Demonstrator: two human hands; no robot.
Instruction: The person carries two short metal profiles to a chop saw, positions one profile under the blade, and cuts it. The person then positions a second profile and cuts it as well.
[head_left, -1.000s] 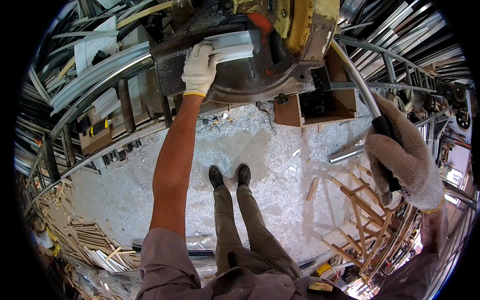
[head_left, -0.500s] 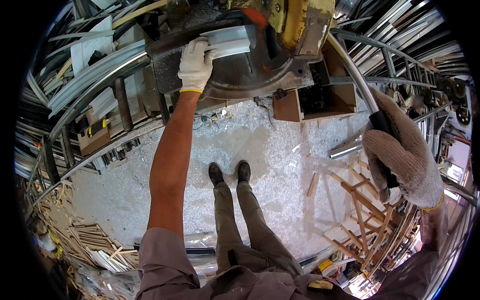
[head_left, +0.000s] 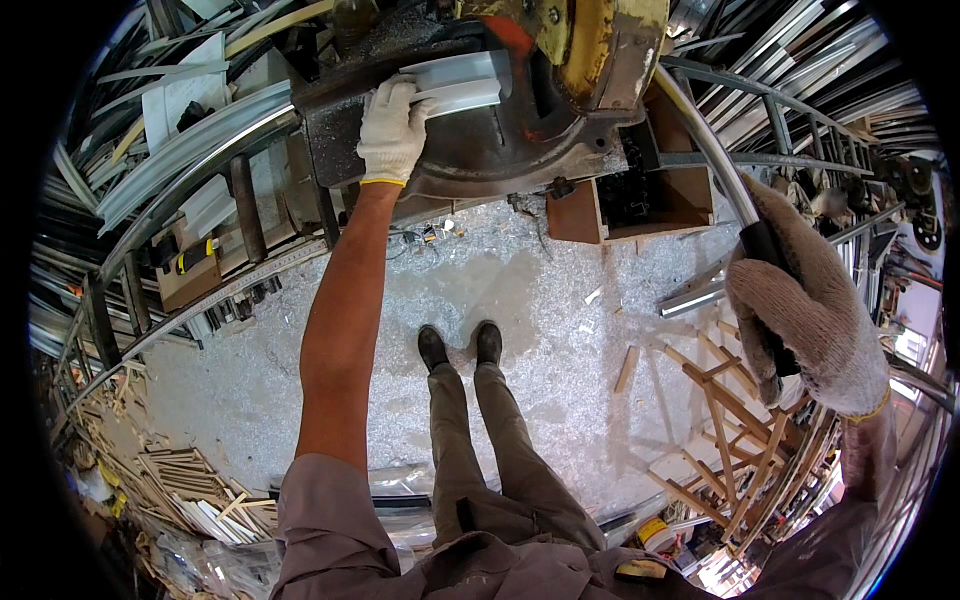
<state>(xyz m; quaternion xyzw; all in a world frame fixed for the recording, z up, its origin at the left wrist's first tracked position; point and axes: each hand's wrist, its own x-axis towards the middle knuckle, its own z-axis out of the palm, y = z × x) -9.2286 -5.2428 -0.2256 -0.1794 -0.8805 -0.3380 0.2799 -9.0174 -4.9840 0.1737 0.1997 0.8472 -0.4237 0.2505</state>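
Note:
My left hand [head_left: 392, 128], in a white knit glove, is closed over the left end of a short silver metal profile [head_left: 465, 82]. That profile lies on the dark, greasy bed [head_left: 465, 160] of a cut-off saw. Just right of the piece rises the worn yellow saw head [head_left: 605, 60], with an orange-red part beside it; the blade itself I cannot make out. A metal lever [head_left: 705, 140] runs from the head toward the right. Around its black grip [head_left: 765, 250] my gloved right hand [head_left: 815, 300] is wrapped.
A wooden box [head_left: 650, 220] with dark contents sits below the saw. Metal racks with long profiles [head_left: 800, 80] flank both sides. A yellow-and-black tool [head_left: 197, 255] rests at left. Wooden frames [head_left: 725, 440] stand on the right, wood strips [head_left: 190, 480] lie lower left, and chips litter the floor.

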